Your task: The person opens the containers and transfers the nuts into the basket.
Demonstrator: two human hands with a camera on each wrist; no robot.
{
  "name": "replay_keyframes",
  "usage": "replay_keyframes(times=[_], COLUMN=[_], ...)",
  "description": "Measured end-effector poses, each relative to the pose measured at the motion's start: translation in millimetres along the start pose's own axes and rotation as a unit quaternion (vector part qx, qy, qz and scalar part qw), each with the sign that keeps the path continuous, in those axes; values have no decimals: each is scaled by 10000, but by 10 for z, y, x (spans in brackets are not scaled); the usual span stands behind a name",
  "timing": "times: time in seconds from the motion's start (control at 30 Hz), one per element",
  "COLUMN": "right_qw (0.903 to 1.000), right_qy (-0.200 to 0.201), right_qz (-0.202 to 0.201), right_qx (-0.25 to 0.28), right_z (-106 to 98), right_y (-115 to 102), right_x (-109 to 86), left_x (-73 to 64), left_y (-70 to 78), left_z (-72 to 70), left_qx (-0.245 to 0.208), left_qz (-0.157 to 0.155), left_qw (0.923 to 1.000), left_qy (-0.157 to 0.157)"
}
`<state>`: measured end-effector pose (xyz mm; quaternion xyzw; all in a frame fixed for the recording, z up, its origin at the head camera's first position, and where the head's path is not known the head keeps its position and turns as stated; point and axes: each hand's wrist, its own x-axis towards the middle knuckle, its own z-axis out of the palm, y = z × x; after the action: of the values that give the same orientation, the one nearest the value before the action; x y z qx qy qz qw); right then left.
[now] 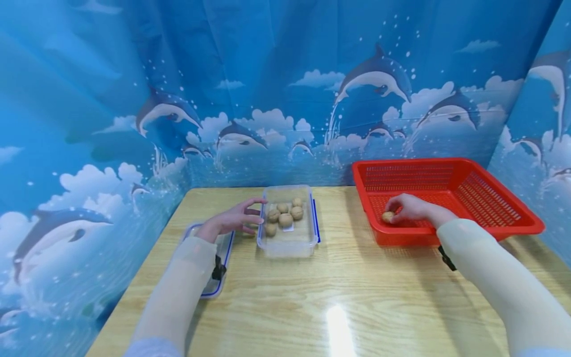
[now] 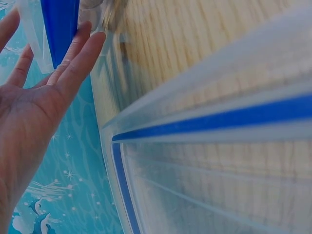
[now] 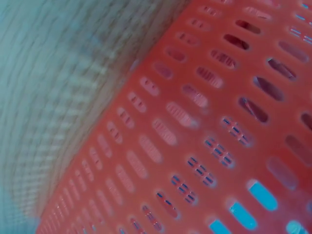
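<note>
At the near left corner of the basket (image 1: pixel 490 198), the right hand (image 1: pixel 411 207) pinches a walnut (image 1: pixel 387 216), while the left hand (image 1: pixel 232 218), fingers loosely spread, lies beside a box (image 1: pixel 287 249) holding other walnuts (image 1: pixel 285 220), perhaps to keep it steady on the worktop (image 1: pixel 281 312).

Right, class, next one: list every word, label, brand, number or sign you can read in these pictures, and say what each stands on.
No readable text in any view.
White patch by the walnuts in the clear container: too small to tell if anything is printed.
Red basket: none legible.
Blue backdrop: pictures, no legible writing.
</note>
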<state>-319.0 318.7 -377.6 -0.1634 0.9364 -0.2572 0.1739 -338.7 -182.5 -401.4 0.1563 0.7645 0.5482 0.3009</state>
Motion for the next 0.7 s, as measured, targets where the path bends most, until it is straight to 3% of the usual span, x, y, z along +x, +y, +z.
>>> replay_keyframes(times=[0.33, 0.7], right_qw=[9994, 9914], right_qy=[259, 1083], right_qz=[116, -494], right_qx=[196, 542], right_z=[-41, -167], right_y=[-18, -353], right_x=[-61, -201], left_x=[3, -6], left_y=[2, 2], left_z=[0, -3], left_qx=[5, 30], left_qz=[-5, 40], left_qw=[10000, 10000], left_qy=[30, -15])
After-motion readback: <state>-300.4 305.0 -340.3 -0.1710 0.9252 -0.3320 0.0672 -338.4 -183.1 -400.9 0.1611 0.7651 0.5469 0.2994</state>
